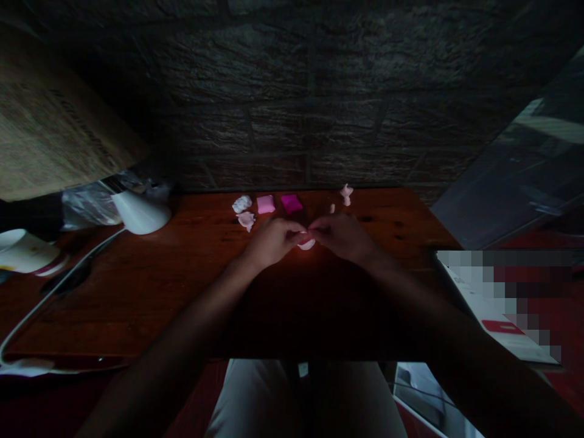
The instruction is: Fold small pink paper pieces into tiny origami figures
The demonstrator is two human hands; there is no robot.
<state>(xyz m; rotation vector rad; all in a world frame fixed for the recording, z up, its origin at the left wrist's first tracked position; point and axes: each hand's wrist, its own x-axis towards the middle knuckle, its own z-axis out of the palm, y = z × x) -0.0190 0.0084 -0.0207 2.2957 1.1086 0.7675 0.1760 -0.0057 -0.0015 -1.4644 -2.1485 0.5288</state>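
Over the middle of the wooden table, my left hand (277,238) and my right hand (343,234) meet at the fingertips. Both are closed in a pinch at a small pale pink piece of modelling clay (306,244), whose lower rounded edge shows below the fingers. The rest of it is hidden by the fingertips. Beyond my left hand lie a white clay lump (241,204), a torn pale pink clay lump (247,220), a pink clay square (265,204) and a magenta clay square (291,202). Past my right hand are a small pink clay bit (333,208) and a shaped pink clay piece (347,194).
A white lamp base (141,213) with a cable stands at the left under a large tan shade (59,121). A paper cup (27,250) lies near the left edge. A dark brick wall (283,91) rises behind the wooden table (182,292). A white-and-red box (506,316) sits at the right.
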